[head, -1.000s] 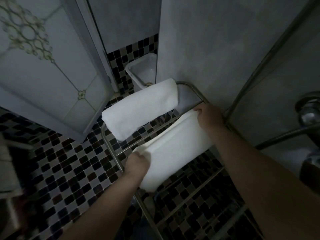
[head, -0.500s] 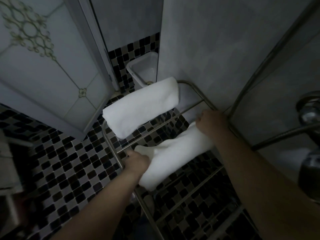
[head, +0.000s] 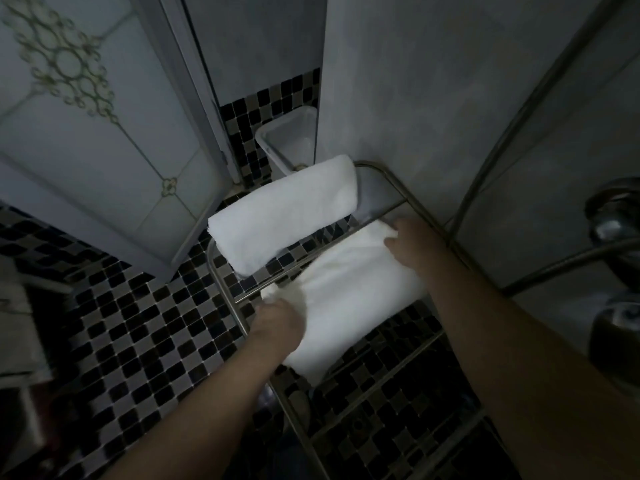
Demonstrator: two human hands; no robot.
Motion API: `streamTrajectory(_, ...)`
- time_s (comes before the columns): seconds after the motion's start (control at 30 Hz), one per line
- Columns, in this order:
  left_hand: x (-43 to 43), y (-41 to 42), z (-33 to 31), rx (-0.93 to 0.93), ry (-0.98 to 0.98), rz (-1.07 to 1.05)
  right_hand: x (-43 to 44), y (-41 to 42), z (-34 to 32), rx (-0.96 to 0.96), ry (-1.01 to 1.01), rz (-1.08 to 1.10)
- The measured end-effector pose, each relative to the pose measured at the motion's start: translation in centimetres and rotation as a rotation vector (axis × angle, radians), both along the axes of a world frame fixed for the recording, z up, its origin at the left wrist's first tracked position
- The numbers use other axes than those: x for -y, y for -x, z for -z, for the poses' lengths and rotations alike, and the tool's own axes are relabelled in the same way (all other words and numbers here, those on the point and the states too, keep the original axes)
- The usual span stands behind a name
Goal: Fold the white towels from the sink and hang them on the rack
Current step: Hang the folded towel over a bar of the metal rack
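Observation:
A metal towel rack (head: 227,296) with several horizontal bars stands below me against the grey wall. One folded white towel (head: 284,213) hangs over its farthest bar. A second folded white towel (head: 349,289) drapes over the bar just nearer to me. My left hand (head: 277,327) grips this second towel's left end. My right hand (head: 412,237) holds its upper right corner near the wall. The sink is out of view.
A white plastic bin (head: 287,140) sits in the corner behind the rack. A patterned glass door (head: 104,143) stands at left. The floor (head: 131,334) is black and grey mosaic tile. Metal pipes and a fixture (head: 613,216) crowd the right side.
The second towel dipped below the bar half a second ago and now lies spread over it; both hands have moved with it, the right one back up to the wall side.

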State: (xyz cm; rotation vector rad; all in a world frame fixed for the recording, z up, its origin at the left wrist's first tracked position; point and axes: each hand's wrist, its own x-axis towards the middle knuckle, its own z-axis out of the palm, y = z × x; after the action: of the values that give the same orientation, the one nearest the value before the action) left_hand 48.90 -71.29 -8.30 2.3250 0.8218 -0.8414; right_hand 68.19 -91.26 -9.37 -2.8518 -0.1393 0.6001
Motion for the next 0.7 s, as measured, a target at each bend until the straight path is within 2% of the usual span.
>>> streamTrajectory(0.1,-0.1,0.2,0.1,0.011,-0.035,0.032,1.0,0.3,0.4,-0.063,0.061,-0.013)
streamTrajectory(0.33,-0.2,0.4,0.4,0.009,-0.145,0.119,1.0,0.6,-0.1,0.045,0.027,0.002)
streamTrajectory(0.4,-0.4,0.8,0.6,0.167,-0.145,0.120,0.8,1.6,-0.8,0.240,0.058,-0.084)
streamTrajectory(0.47,-0.1,1.4,0.8,0.511,-0.116,0.180,0.3,3.2,-1.3,0.393,-0.031,-0.295)
streamTrajectory(0.5,0.4,1.5,0.9,0.650,-0.095,0.265,-0.1,4.4,-1.5,0.360,-0.127,-0.428)
streamTrajectory(0.53,1.1,1.6,0.8,0.702,-0.088,0.370,-0.6,5.6,-1.5,0.259,-0.218,-0.553)
streamTrajectory(0.6,2.5,1.6,1.0,0.559,-0.108,0.537,-1.3,7.9,-0.9,0.091,-0.229,-0.739)
streamTrajectory(0.7,3.3,1.9,1.9,0.337,-0.185,0.617,-0.5,9.2,0.7,0.117,-0.043,-0.890)
